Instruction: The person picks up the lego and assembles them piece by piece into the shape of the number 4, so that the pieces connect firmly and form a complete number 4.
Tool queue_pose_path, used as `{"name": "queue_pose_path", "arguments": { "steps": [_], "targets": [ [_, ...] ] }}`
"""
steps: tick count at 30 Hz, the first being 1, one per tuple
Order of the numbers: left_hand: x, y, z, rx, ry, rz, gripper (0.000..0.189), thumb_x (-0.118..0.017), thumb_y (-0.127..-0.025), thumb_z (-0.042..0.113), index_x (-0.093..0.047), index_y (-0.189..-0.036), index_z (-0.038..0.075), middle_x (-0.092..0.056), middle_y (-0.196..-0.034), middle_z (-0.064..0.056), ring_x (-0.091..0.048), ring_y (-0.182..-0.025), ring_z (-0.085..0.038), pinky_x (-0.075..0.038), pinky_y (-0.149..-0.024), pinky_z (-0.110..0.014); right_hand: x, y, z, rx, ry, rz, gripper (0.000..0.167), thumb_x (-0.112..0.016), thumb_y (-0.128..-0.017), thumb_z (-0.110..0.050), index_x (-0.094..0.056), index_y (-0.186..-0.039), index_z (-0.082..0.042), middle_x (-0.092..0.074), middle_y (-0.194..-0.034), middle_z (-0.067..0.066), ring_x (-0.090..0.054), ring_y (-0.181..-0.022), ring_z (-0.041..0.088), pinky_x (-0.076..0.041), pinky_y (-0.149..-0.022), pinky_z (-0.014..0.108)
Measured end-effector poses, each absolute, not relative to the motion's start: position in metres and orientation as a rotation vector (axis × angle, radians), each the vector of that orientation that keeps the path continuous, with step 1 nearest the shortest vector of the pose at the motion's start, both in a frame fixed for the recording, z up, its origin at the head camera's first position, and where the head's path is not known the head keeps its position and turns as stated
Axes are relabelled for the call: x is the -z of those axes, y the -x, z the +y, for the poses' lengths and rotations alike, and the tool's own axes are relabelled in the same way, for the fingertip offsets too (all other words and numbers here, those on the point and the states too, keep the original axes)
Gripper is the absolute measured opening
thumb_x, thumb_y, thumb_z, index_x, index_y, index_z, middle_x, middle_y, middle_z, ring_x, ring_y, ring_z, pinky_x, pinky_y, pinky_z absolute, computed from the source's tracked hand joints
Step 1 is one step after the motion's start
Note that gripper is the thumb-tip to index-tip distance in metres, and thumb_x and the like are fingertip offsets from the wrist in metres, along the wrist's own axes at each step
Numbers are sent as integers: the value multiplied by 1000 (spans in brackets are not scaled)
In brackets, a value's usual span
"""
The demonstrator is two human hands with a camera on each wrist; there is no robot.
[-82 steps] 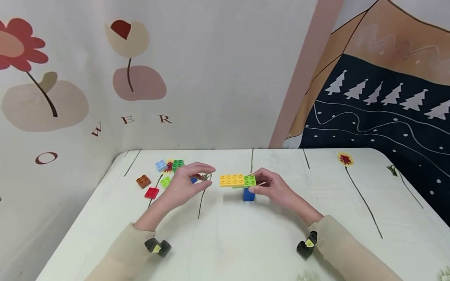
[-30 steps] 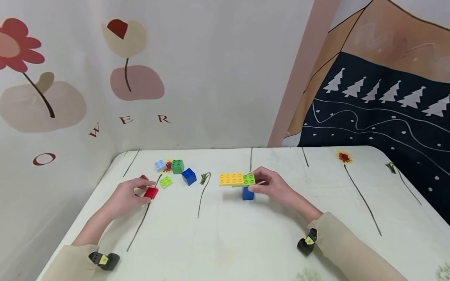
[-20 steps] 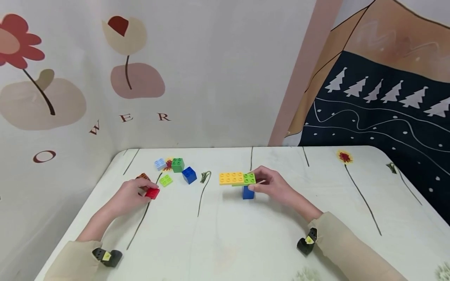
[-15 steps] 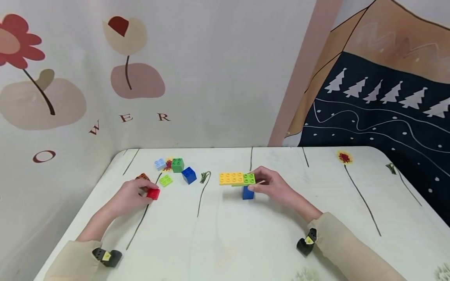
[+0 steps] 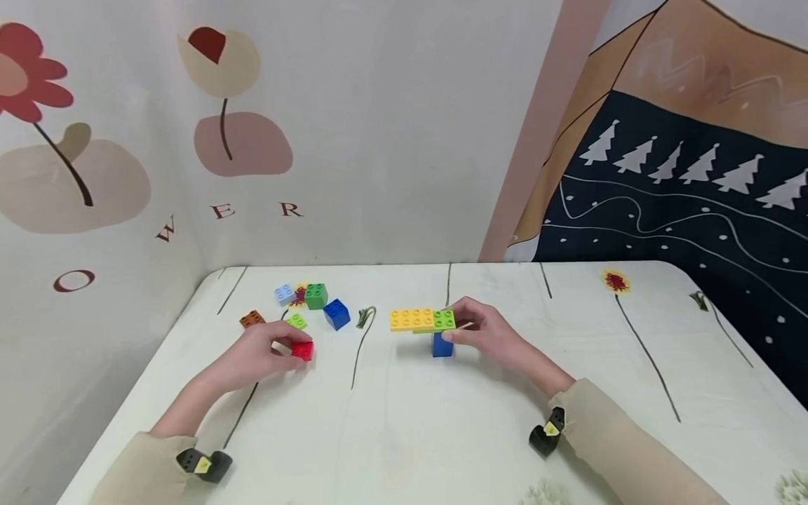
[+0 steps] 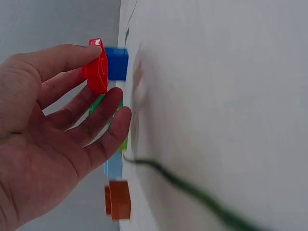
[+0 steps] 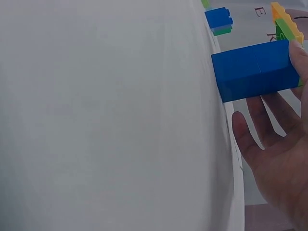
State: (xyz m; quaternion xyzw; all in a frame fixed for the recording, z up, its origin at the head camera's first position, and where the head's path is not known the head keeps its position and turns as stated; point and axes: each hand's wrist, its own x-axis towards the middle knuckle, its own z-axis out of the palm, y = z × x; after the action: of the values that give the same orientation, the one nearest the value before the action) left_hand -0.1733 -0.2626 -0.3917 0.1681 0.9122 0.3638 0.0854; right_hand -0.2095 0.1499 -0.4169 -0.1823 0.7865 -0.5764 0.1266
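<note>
Left of the stack (image 5: 429,320), and about level with its foot: the red brick (image 5: 302,351), pinched between thumb and fingertips of the left hand (image 5: 261,354), with the lower fingers loosely extended. Seemingly just off the surface (image 5: 391,428) in the left wrist view, and slightly tilted there. Roughly square from above, so without a clear long axis.

At the right side of the stack: the right hand (image 5: 489,337), gripping high up by thumb and fingers, with the lower fingers free beneath. Under the stack's top, upright: the blue column (image 7: 257,71), apparently with its foot on the surface. Along the stack's top: the yellow plate (image 5: 412,320), long axis running left to right, overhanging toward the red brick.

Most decisive, by judgement: the sideways gap from the red brick to the stack's overhanging left end, with a printed stem (image 5: 360,347) between. Nearer to that left end, on its own side: the left hand; already at the stack: the right.

Behind and left of the stack, loose: the small blue brick (image 5: 337,315) and the dark green brick (image 5: 316,296).
</note>
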Motion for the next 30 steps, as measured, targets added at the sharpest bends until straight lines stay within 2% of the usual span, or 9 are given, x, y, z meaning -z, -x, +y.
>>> {"name": "queue_pose_path", "arguments": {
  "steps": [9, 13, 19, 25, 30],
  "targets": [
    [397, 178, -214, -1202, -605, 2738, 34, -80, -88, 4, -73, -122, 7, -67, -113, -2, -64, -102, -22, -59, -82, -27, 419, 210, 150, 1692, 543, 2281, 34, -75, -95, -13, -63, -125, -5, -69, -116, 9, -64, -105, 26, -53, -85, 36],
    [398, 181, -197, -1229, -602, 2734, 35, -80, -87, 4, -74, -122, 8, -67, -112, -1, -64, -101, -21, -59, -82, -28, 419, 209, 150, 1693, 547, 2287, 34, -75, -95, -13, -63, -126, -5, -69, -117, 9, -64, -105, 26, -53, -85, 37],
    [400, 185, -183, -1295, -596, 2721, 33, -81, -87, 4, -75, -120, 8, -68, -107, -1, -65, -99, -21, -59, -81, -29, 420, 208, 150, 1692, 551, 2287, 35, -75, -94, -13, -63, -126, -5, -69, -116, 9, -64, -104, 26, -54, -84, 33],
    [400, 188, -171, -1288, -590, 2743, 34, -82, -87, 7, -75, -120, 10, -67, -112, -1, -64, -99, -19, -58, -80, -24, 420, 208, 151, 1698, 563, 2286, 34, -75, -95, -13, -63, -126, -5, -68, -116, 9, -64, -104, 27, -55, -84, 32],
    [401, 191, -161, -1320, -609, 2741, 35, -82, -86, 6, -75, -120, 8, -67, -113, -3, -63, -101, -22, -58, -81, -27, 420, 208, 151, 1696, 564, 2289, 34, -75, -95, -13, -63, -126, -5, -68, -116, 10, -64, -104, 27, -55, -84, 31]
  ]
}}
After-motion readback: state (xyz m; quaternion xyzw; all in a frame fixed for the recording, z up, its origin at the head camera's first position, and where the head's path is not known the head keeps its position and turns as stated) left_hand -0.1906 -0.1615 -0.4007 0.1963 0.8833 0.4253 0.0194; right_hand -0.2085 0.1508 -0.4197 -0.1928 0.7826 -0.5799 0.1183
